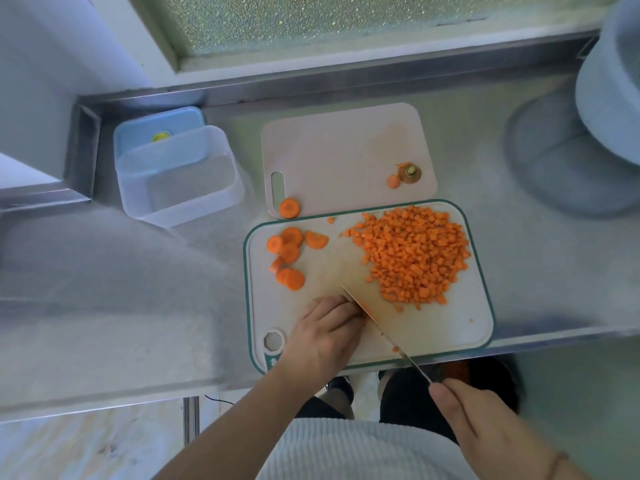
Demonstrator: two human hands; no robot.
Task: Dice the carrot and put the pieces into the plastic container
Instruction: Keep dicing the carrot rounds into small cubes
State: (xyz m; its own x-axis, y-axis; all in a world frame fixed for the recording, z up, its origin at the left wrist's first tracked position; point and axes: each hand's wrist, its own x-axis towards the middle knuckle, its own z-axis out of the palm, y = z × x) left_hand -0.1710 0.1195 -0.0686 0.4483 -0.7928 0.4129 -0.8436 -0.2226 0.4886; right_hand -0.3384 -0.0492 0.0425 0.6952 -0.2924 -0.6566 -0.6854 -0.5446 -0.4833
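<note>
- Right hand (485,415), nearest the camera, off the near edge of the green-rimmed board (446,337): fingers wrapped round the knife handle. Handle itself hidden inside the grip.
- Knife (377,325) blade runs diagonally from that hand up onto the green-rimmed board, tip pointing toward the board's middle; one orange bit sticks to the blade.
- Left hand (325,332) on the near-left part of the green-rimmed board, fingers curled down against the blade's left side, pressing a carrot piece – mostly hidden, only an orange sliver shows at the fingertips.
- Carrot slices (287,254) – round, uncut – clustered at the far-left of the green-rimmed board, some overlapping.
- Diced carrot pile (412,254) covers the far-right part of the green-rimmed board; a few stray cubes lie just beside it.
- Beige board (346,150) touches the far edge of the green-rimmed board; carries the carrot top (408,173) near its right corner and one slice (289,207) at its near-left corner.
- Plastic container (183,178) stands on the metal counter (121,289) left of the beige board, no carrot inside; blue lid (162,128) just behind it.
</note>
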